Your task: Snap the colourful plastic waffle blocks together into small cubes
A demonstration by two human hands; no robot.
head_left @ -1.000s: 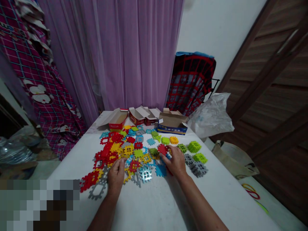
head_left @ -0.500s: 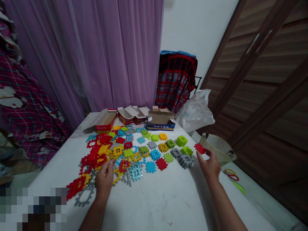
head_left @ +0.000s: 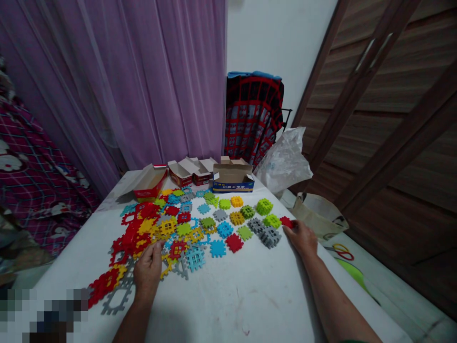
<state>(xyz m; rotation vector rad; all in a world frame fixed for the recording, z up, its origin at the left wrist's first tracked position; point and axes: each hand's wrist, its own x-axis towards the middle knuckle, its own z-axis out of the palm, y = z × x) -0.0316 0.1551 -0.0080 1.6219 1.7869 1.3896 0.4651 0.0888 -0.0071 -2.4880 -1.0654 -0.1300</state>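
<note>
My right hand (head_left: pixel 303 239) pinches a red toothed building piece (head_left: pixel 286 221) at the table's right side, beside green pieces (head_left: pixel 272 220) and a stack of grey pieces (head_left: pixel 270 236). Fingers curled, my left hand (head_left: pixel 147 267) rests at the near edge of the mixed pile, close to yellow window pieces (head_left: pixel 167 226). What its fingertips hold, if anything, is hidden. Between the hands lie a flat blue piece (head_left: pixel 217 248), a red square piece (head_left: pixel 234 243) and a light-blue window piece (head_left: pixel 195 258). Red pieces (head_left: pixel 130 234) are heaped at the left.
Open cardboard boxes stand along the back of the white table (head_left: pixel 214 305), among them a blue box (head_left: pixel 233 185) and a red box (head_left: pixel 150 188). A clear plastic bag (head_left: pixel 285 159) hangs at the back right corner. Scissors (head_left: pixel 341 251) lie below, beyond the right edge.
My right hand has lowered the red piece toward the table, close to the green and grey pieces. The left hand stays by the pile. The view has turned slightly right.
</note>
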